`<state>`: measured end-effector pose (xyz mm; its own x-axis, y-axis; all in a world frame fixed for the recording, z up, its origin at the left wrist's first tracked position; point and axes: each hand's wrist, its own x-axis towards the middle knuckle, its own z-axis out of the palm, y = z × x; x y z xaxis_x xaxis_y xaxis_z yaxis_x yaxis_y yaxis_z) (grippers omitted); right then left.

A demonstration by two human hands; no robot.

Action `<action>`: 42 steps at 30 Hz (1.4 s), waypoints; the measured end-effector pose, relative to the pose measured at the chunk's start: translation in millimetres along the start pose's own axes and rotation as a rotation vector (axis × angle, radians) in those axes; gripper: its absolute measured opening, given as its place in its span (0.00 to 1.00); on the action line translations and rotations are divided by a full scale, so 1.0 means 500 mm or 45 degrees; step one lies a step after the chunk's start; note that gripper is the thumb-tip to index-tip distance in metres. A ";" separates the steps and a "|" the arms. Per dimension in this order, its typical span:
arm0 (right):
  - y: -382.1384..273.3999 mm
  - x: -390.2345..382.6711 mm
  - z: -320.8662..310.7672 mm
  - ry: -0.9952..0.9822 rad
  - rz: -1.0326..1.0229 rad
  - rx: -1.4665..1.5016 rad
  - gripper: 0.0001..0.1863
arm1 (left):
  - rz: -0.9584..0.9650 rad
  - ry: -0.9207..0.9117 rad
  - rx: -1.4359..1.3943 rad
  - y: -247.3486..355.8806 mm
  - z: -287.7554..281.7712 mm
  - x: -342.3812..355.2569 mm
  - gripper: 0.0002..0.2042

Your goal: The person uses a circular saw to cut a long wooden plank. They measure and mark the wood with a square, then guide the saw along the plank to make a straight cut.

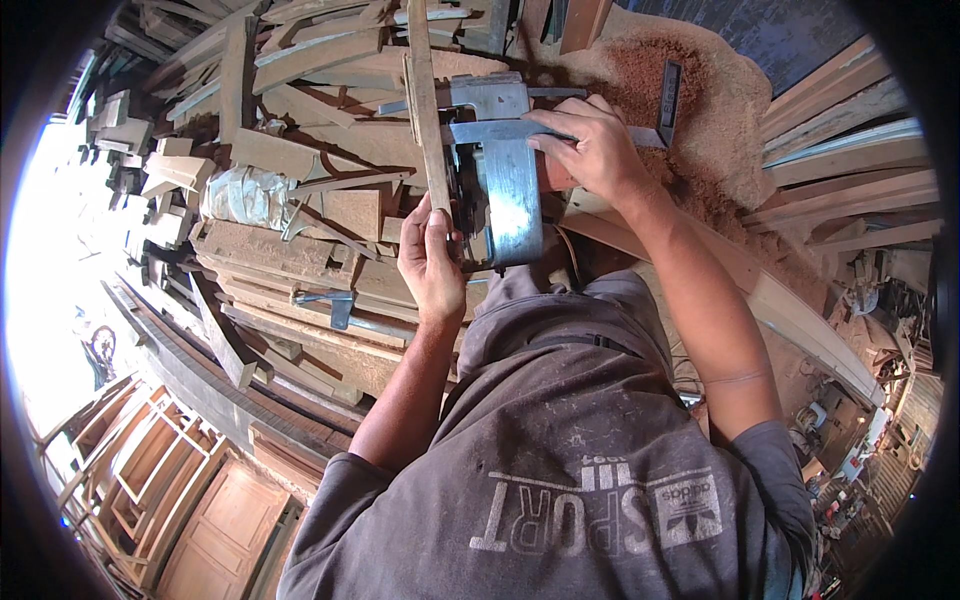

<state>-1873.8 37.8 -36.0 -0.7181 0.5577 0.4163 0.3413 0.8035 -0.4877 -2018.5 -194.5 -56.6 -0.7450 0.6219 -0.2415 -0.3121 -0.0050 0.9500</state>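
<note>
An upturned electric hand planer (512,205), its shiny metal sole facing up, is in front of my body. My right hand (597,145) pinches the steel blade of a try square (495,131), which lies across the planer's sole. The square's dark stock (669,105) sticks out to the right beyond my hand. My left hand (433,262) is closed round the near end of a thin wooden strip (424,110), thumb on top, beside the planer's left edge. The strip runs away from me along that side. The left fingers are partly hidden.
Stacked timber offcuts (300,150) fill the left side, with a hatchet-like tool (341,308) lying on boards. Sawdust (710,100) is heaped at the far right. Long planks (850,170) line the right, and a panelled wooden door (220,535) stands at the lower left.
</note>
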 end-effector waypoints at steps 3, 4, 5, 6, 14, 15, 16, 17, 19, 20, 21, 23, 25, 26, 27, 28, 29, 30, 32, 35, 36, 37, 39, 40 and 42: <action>0.001 -0.002 -0.005 0.016 -0.014 0.019 0.19 | -0.025 0.012 -0.039 -0.004 0.006 0.005 0.18; 0.002 -0.005 -0.010 0.025 -0.023 0.028 0.19 | -0.037 0.031 -0.030 -0.001 0.010 0.006 0.17; 0.005 -0.009 -0.015 0.082 0.055 0.110 0.18 | -0.050 0.048 -0.021 0.006 0.012 0.004 0.17; 0.008 -0.007 -0.023 0.128 0.117 0.192 0.18 | -0.060 0.078 -0.025 0.010 0.015 0.001 0.17; -0.133 -0.011 -0.197 0.269 1.052 1.374 0.26 | 0.002 -0.004 -0.051 -0.005 0.002 -0.003 0.20; -0.172 0.002 -0.212 0.238 1.083 1.412 0.26 | 0.000 -0.026 -0.045 -0.004 -0.002 -0.004 0.23; -0.202 0.008 -0.219 0.215 1.118 1.438 0.25 | -0.014 -0.056 -0.063 -0.002 0.000 -0.003 0.26; -0.227 0.015 -0.206 0.183 1.076 1.503 0.23 | -0.007 -0.074 -0.048 0.007 -0.006 -0.003 0.27; -0.271 0.037 -0.189 0.034 0.990 1.662 0.16 | 0.031 -0.186 0.006 0.013 -0.018 -0.008 0.31; -0.285 0.056 -0.170 0.004 0.930 1.658 0.14 | 0.032 -0.229 -0.039 0.016 -0.027 -0.008 0.31; -0.306 0.078 -0.152 0.029 0.918 1.640 0.13 | 0.022 -0.286 -0.085 0.028 -0.028 -0.010 0.32; -0.325 0.132 -0.102 0.006 0.811 1.641 0.12 | 0.059 -0.420 -0.159 0.030 -0.044 -0.014 0.32; -0.323 0.183 -0.042 -0.086 0.741 1.600 0.13 | 0.149 -0.550 -0.240 -0.064 -0.100 0.013 0.42; -0.319 0.205 -0.024 -0.103 0.770 1.528 0.14 | 0.108 -0.587 -0.365 -0.070 -0.100 0.012 0.41; -0.310 0.221 0.001 -0.118 0.818 1.517 0.14 | 0.065 -0.602 -0.484 -0.065 -0.092 0.009 0.40; -0.298 0.233 0.026 -0.136 0.864 1.507 0.15 | 0.040 -0.582 -0.526 -0.049 -0.082 0.004 0.39; -0.282 0.239 0.049 -0.129 0.780 1.479 0.17 | 0.026 -0.569 -0.559 -0.026 -0.069 0.000 0.39; -0.272 0.247 0.059 -0.156 0.844 1.405 0.18 | 0.002 -0.524 -0.521 -0.004 -0.056 -0.006 0.34; -0.226 0.247 0.089 -0.184 0.659 1.015 0.20 | -0.047 -0.441 -0.430 -0.014 -0.043 -0.004 0.27; -0.214 0.228 0.017 -0.325 0.588 0.700 0.26 | -0.067 -0.333 -0.432 -0.002 -0.036 -0.012 0.23; -0.230 0.207 -0.026 -0.301 0.529 0.452 0.27 | -0.060 -0.294 -0.455 0.005 -0.044 -0.017 0.22; -0.198 0.170 -0.037 -0.271 0.471 0.036 0.30 | -0.120 -0.350 -0.478 -0.009 -0.060 -0.015 0.22; -0.135 0.068 -0.041 -0.420 0.585 -0.168 0.29 | -0.093 -0.372 -0.472 -0.001 -0.052 -0.013 0.22; -0.098 0.009 -0.031 -0.535 0.623 -0.210 0.29 | -0.131 -0.403 -0.498 -0.003 -0.055 -0.011 0.22; -0.084 -0.071 0.009 -0.654 0.764 -0.073 0.32 | -0.169 -0.420 -0.514 0.002 -0.057 -0.010 0.22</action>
<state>-1865.0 -16.6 -33.8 -0.5870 0.7443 -0.3184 0.7794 0.4133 -0.4708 -2032.0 -219.9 -60.3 -0.4789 0.8504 -0.2178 -0.6413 -0.1695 0.7483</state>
